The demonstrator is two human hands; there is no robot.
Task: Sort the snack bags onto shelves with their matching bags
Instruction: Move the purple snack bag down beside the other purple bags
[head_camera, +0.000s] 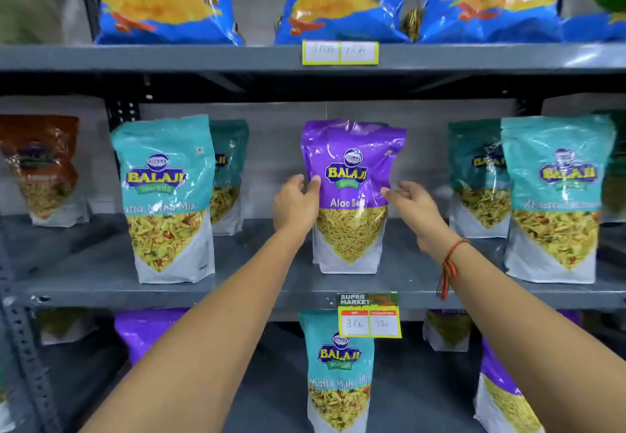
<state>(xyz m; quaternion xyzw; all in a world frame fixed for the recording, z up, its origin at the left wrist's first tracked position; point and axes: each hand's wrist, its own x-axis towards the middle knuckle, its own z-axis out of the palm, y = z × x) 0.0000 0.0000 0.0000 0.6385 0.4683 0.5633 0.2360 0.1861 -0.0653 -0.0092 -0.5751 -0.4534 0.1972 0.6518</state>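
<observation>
A purple Aloo Sev bag (352,168) stands upright in the middle of the grey middle shelf (271,283). My left hand (294,205) grips its left edge, thumb on the front. My right hand (416,209) hovers at its right edge with fingers spread, fingertips at or just off the bag. Teal Khatta Meetha Mix bags stand on the same shelf at left (166,195) and right (555,195), with darker ones behind. On the lower shelf a teal bag (338,371) stands between purple bags at left (145,327) and right (504,395).
Blue chip bags (345,2) line the top shelf. A brown snack bag (40,164) stands far left on the middle shelf. Price tags (369,317) hang from the shelf edges. A perforated metal upright (23,348) runs down the left side.
</observation>
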